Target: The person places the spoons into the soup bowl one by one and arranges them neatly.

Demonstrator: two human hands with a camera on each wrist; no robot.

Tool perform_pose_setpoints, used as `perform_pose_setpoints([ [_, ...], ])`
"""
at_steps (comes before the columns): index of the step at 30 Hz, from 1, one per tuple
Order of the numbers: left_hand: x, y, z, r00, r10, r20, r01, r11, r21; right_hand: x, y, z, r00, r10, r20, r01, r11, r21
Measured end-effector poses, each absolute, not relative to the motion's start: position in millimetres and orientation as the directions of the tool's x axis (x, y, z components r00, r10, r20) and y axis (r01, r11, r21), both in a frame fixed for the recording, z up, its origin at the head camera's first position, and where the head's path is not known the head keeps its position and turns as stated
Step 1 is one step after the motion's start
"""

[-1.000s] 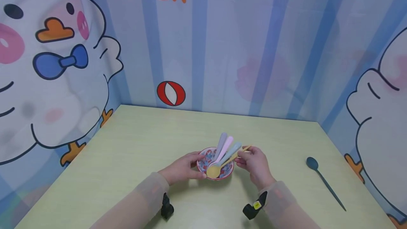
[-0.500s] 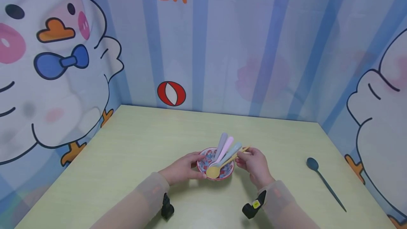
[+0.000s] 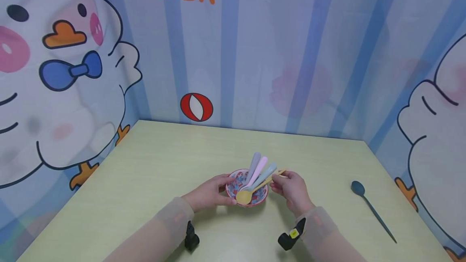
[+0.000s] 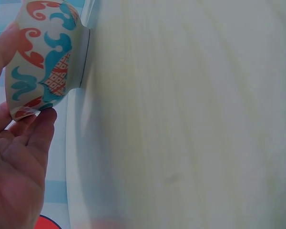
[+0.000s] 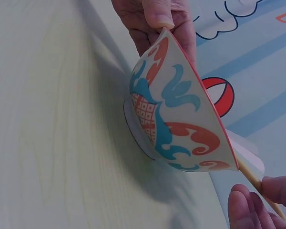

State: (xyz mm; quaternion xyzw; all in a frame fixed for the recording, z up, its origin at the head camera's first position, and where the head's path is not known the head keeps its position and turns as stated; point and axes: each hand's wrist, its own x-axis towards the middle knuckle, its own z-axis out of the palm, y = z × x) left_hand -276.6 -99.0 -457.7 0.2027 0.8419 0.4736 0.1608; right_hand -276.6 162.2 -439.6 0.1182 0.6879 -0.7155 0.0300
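Note:
A small patterned bowl [image 3: 259, 199] with a red rim sits near the middle of the table in the head view. My left hand [image 3: 209, 192] grips its left side, the thumb toward me and the fingers at the far rim. In the bowl a yellow spoon [image 3: 244, 197] lies bowl end down, its thin handle crossing the right rim. My right hand [image 3: 293, 189] pinches that handle between thumb and fingers. Beside it lean a purple spoon [image 3: 254, 161], a pink spoon [image 3: 260, 166] and a grey-blue spoon [image 3: 268, 171], handles pointing up and away.
A dark teal long-handled spoon [image 3: 373, 207] lies on the pale table [image 3: 174, 148] to the right, apart from both hands. Behind the table hangs a blue striped backdrop [image 3: 251, 51] with duck drawings. Each wrist carries a small black camera [image 3: 191, 237].

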Motion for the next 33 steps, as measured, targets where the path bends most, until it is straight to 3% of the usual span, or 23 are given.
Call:
perform_pose_setpoints([
  [15,-275,-100,-458,-0.878,0.473,-0.079,0.208,0.523,0.826,-256,199,-438,-0.961,0.102,-0.258,0.253,-0.059,-0.966],
  [23,-275,-99,-459,-0.878,0.47,-0.092,0.19,0.517,0.834,-245,251,-436,-0.955,0.156,-0.251,0.279,0.193,-0.941],
  [29,-276,-99,-459,-0.875,0.478,-0.077,0.205,0.511,0.835,-237,302,-433,-0.954,0.207,-0.218,0.289,0.429,-0.856],
  [33,-275,-99,-459,-0.874,0.479,-0.077,0.204,0.507,0.838,-231,335,-432,-0.939,0.269,-0.213,0.324,0.495,-0.806],
])
